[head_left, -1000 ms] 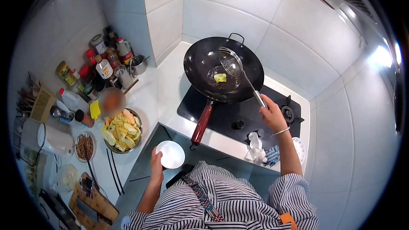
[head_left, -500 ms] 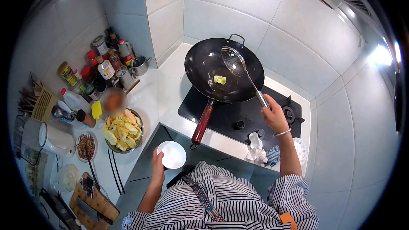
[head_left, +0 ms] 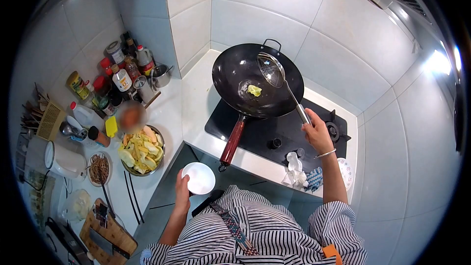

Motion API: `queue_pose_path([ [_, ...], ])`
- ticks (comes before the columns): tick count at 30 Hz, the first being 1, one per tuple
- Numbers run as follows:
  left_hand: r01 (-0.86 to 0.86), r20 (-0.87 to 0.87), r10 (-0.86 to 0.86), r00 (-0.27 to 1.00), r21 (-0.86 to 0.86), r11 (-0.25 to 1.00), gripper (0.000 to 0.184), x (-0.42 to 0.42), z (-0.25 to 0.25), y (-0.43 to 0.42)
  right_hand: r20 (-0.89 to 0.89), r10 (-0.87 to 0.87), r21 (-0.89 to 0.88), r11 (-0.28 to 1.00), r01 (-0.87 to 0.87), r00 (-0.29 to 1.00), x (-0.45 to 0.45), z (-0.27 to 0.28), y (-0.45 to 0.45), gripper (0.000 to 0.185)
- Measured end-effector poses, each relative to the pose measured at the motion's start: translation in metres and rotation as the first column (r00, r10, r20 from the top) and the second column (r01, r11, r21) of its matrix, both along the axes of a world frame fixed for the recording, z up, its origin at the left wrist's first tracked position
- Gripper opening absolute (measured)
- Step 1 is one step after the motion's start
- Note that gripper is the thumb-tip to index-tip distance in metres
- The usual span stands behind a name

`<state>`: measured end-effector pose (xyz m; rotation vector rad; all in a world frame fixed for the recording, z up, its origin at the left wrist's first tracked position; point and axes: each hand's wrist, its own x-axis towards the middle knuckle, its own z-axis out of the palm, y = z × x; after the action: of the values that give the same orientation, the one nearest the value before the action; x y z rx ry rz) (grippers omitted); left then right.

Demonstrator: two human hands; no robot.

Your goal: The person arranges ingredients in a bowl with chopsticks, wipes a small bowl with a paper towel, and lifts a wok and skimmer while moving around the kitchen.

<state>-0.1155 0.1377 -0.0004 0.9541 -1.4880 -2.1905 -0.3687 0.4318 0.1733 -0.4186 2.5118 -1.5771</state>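
A black wok (head_left: 235, 66) with a red wooden handle stands on the left burner of the stove (head_left: 265, 132). My right hand (head_left: 317, 130) is closed around the metal handle of a wire strainer (head_left: 271, 70), whose mesh head is over the right half of the wok. One yellow-green leaf piece (head_left: 254, 91) lies at the wok's bottom, in a little shiny liquid. At the counter's front edge, my left hand (head_left: 182, 191) holds a white bowl (head_left: 198, 178) by its rim; its inside looks white.
On the left counter stand a metal bowl of cut yellow-green leaves (head_left: 142, 151), bottles (head_left: 121, 79), black chopsticks (head_left: 133, 198) and a cutting board with a cleaver (head_left: 110, 230). Crumpled tissue (head_left: 295, 172) and a patterned plate (head_left: 344, 174) sit near the stove's right front.
The strainer head has shifted slightly to the right over the wok, along with my right hand. The white bowl in my left hand has moved a little to the right.
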Motion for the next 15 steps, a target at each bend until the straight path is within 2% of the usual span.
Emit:
queue_pose_path([
  [3,0.000,0.004,0.000,1.000,0.029,1.000,0.044,0.000,-0.005,-0.001,-0.043,0.016,0.020,1.000,-0.015,0.999,-0.004,-0.006,0.003,0.045],
  [15,0.009,0.033,-0.009,0.999,0.007,1.000,0.046,0.001,-0.004,-0.001,-0.019,0.008,-0.001,1.000,-0.008,1.000,-0.009,-0.013,0.000,0.047],
])
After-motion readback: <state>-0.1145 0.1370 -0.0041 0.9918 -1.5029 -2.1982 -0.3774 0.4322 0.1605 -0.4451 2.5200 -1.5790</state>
